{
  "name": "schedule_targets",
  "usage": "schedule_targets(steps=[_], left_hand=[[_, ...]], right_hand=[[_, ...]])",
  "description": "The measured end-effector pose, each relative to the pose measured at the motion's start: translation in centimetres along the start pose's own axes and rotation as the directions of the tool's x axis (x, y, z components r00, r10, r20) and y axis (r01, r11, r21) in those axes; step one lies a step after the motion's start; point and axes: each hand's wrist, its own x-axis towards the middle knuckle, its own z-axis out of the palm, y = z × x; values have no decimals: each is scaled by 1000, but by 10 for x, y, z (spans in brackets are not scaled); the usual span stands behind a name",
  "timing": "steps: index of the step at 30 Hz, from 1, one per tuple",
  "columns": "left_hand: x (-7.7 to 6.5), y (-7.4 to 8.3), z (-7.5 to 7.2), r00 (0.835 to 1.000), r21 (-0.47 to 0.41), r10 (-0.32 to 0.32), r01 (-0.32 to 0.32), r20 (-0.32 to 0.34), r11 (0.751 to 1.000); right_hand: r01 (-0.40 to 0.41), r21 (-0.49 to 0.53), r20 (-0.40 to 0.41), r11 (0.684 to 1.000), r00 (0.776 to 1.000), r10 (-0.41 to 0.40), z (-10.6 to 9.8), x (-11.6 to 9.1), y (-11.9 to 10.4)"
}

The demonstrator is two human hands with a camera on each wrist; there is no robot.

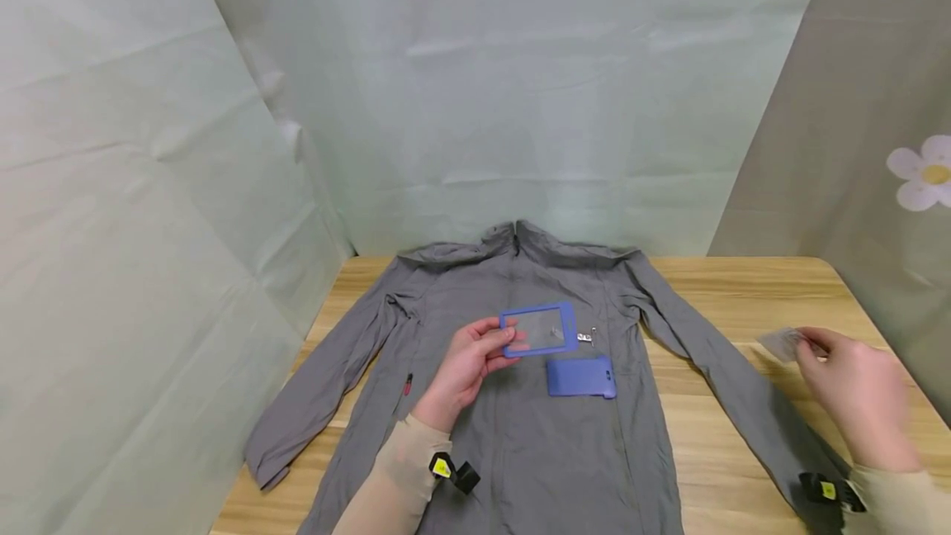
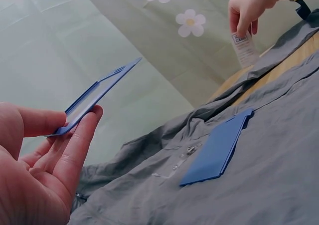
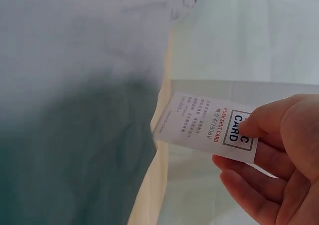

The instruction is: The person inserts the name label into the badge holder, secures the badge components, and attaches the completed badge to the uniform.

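My left hand (image 1: pixel 466 362) pinches one end of a blue badge holder frame (image 1: pixel 572 327) with a clear window, raised above the grey jacket. A flat blue badge cover (image 1: pixel 581 376) lies on the jacket's chest, and beside it is a small metal clip (image 1: pixel 585 338) with a clear strap. Out to the right, my right hand (image 1: pixel 854 390) pinches a white printed card (image 3: pixel 199 125) between thumb and fingers. Red and dark print on it includes the word CARD. In the right wrist view the card's far end points away from the hand, toward the wooden edge.
The grey jacket (image 1: pixel 461 411) is spread over the wooden table (image 1: pixel 743 295), collar at the back, sleeves out to both sides. Pale cloth (image 1: pixel 535 106) hangs behind and to the left. A darker cloth with white flowers (image 1: pixel 921 176) hangs at the right.
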Motion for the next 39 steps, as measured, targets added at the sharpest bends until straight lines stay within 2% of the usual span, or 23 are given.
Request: schedule_targets(steps=[11,16,22,30,34,39], left_hand=[[2,-1,0,1000,7,7,-7,8,1000],[1,1,1,1000,5,3,-3,7,1000],[1,0,1,1000,5,3,-3,9,1000],[1,-1,3,999,1,15,-15,28,1000],[0,0,5,999,6,3,-3,33,1000],[-1,0,5,999,8,1,-2,35,1000]], right_hand=[[-53,188,-33,981,998,60,4,3,-29],[-49,314,-42,948,997,66,9,5,-50],[-67,452,-8,889,997,79,11,8,-73],[-71,523,3,849,997,81,7,11,-96],[-109,589,45,801,994,102,4,13,-105],[-136,714,114,687,990,78,4,14,-118]])
